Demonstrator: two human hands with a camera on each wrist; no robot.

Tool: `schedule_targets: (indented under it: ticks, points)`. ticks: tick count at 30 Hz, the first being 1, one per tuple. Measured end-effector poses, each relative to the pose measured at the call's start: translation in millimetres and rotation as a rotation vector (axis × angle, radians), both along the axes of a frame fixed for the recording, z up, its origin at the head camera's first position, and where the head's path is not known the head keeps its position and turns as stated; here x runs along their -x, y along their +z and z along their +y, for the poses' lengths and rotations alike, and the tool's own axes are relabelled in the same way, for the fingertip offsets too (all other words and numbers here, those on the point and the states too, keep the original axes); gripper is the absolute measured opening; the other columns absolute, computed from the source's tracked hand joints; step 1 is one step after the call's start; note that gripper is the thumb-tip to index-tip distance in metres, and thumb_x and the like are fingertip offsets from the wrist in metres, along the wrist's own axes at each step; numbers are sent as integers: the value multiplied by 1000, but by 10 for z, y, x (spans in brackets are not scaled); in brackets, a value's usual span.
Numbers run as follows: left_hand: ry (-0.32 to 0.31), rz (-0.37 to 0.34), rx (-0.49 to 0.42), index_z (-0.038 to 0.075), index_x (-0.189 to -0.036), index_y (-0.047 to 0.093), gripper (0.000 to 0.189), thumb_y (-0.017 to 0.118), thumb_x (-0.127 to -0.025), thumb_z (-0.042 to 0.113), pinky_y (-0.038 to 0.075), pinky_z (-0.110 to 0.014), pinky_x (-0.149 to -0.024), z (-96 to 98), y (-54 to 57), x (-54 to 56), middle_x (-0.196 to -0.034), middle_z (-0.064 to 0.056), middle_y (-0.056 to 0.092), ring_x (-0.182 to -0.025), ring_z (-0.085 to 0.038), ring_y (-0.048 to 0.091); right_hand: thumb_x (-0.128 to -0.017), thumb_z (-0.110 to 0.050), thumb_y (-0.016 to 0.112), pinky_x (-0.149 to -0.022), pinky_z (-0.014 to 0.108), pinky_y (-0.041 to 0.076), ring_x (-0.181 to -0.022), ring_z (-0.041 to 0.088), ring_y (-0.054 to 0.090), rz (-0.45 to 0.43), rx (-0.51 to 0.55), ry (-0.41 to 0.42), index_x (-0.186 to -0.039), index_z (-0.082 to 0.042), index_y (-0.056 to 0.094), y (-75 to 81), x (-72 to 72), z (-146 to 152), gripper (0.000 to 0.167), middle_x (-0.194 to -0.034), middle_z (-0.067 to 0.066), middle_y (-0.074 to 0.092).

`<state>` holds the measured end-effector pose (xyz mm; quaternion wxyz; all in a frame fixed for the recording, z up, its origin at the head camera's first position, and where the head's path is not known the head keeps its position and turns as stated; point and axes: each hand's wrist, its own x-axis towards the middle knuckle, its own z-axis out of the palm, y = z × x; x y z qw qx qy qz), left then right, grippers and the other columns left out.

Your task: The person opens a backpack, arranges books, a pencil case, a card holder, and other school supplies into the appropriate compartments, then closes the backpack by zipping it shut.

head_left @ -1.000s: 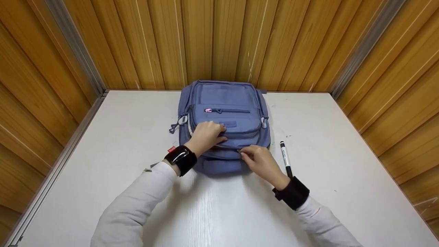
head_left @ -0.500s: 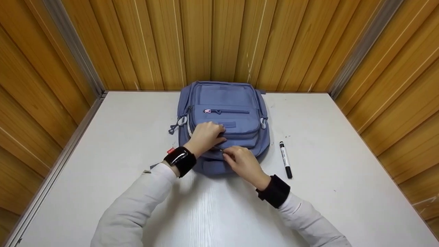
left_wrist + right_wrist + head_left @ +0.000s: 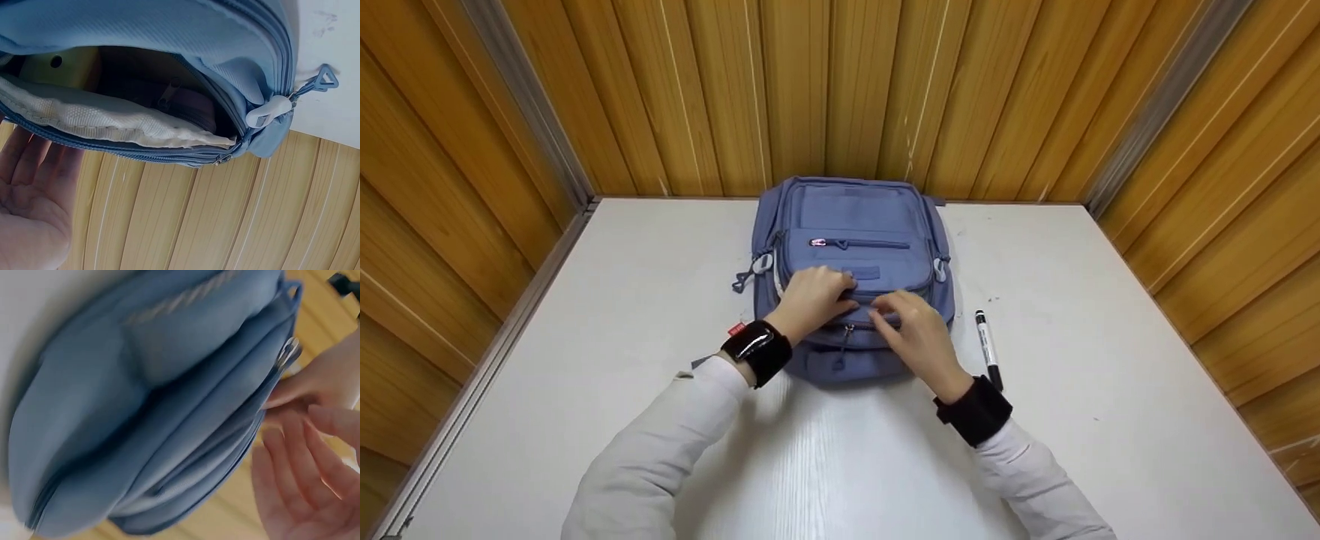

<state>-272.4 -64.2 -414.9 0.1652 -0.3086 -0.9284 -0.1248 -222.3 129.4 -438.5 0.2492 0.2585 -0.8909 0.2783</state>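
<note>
A blue backpack (image 3: 851, 206) lies front side up on the white table. My left hand (image 3: 814, 291) grips its front pocket, thumb below and fingers above. In the left wrist view the fingers (image 3: 53, 166) lie against the outside of a gaping pocket with a pale lining (image 3: 112, 115). Inside that pocket show a yellow block-like thing (image 3: 79, 64) with a round dark hole and a dark zipped item (image 3: 188, 107). My right hand (image 3: 919, 334) hovers at the lower pockets with loosely bent fingers, holding nothing. A zipper pull (image 3: 840, 361) dangles just left of it.
A black-and-white marker pen (image 3: 988, 349) lies on the table (image 3: 1110, 360) right of the backpack, near my right wrist. Wood-look panels (image 3: 847, 90) stand behind the backpack and along both sides. A cord loop (image 3: 741, 281) sticks out at the backpack's left side.
My right hand slid left along the lower zipper with its pull, then let go and moved back up and right. The pull now hangs free. My left hand has stayed in place.
</note>
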Motion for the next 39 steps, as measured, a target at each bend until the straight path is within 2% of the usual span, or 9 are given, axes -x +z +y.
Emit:
schedule_targets:
  ticks: [3, 8, 12, 18, 22, 26, 30, 35, 39]
  points:
    - [9, 6, 9, 8, -97, 78, 22, 79, -89, 28, 61, -49, -65, 4, 1, 9, -90, -11, 79, -78, -34, 76, -90, -16, 78, -103, 48, 53, -113, 32, 68, 41, -96, -19, -118, -4, 71, 17, 123, 101, 32, -115, 14, 73]
    - [16, -2, 25, 9, -99, 78, 24, 79, -89, 30, 60, -50, -66, 9, -3, 9, -92, -11, 80, -80, -34, 76, -94, -28, 74, -126, 64, 23, -151, 38, 41, -159, -254, 45, -146, -1, 54, 34, 329, 256, 62, -155, 15, 52]
    - [4, -17, 15, 8, -101, 78, 24, 78, -90, 30, 61, -51, -67, 23, -10, 6, -94, -12, 80, -80, -35, 76, -99, -36, 66, -130, 61, 15, -156, 37, 33, -282, -295, 57, -153, -4, 45, 31, 437, 324, 67, -164, 14, 40]
    - [4, -65, -14, 8, -110, 77, 29, 76, -91, 30, 62, -50, -80, 11, 5, -18, -120, -11, 77, -97, -35, 77, -101, -39, 62, -131, 57, 15, -155, 36, 34, -294, -327, 58, -154, -4, 43, 33, 500, 340, 67, -164, 14, 40]
    - [11, -93, -70, 7, -121, 74, 38, 76, -92, 31, 60, -49, -94, -5, -8, -128, -130, -13, 72, -113, -35, 73, -102, -38, 61, -131, 56, 16, -155, 36, 35, -302, -335, 67, -155, -4, 42, 21, 508, 327, 66, -163, 14, 41]
    - [29, 5, -136, 9, -114, 74, 35, 78, -90, 34, 61, -44, -90, 6, -44, -298, -114, -9, 75, -105, -30, 72, -102, -36, 61, -130, 56, 18, -154, 36, 35, -301, -341, 83, -155, -3, 41, 0, 514, 314, 66, -163, 16, 41]
    - [97, 111, -206, 12, -92, 74, 27, 83, -85, 37, 59, -37, -71, 39, -82, -438, -89, -2, 73, -82, -23, 70, -102, -34, 62, -130, 56, 19, -154, 37, 36, -300, -332, 88, -154, -1, 41, 0, 513, 312, 66, -162, 18, 41]
    - [222, 72, -182, 14, -65, 64, 39, 84, -81, 44, 51, -36, -50, 94, -169, -515, -65, 2, 67, -57, -19, 66, -101, -33, 63, -130, 56, 20, -153, 36, 38, -290, -316, 86, -153, 2, 43, 4, 506, 306, 65, -161, 19, 43]
    - [316, 78, -105, 15, -60, 62, 44, 84, -80, 47, 51, -37, -47, 131, -271, -548, -62, 1, 67, -55, -23, 67, -100, -38, 64, -131, 54, 19, -154, 35, 37, -301, -311, 86, -153, 2, 41, -15, 487, 283, 71, -162, 20, 41]
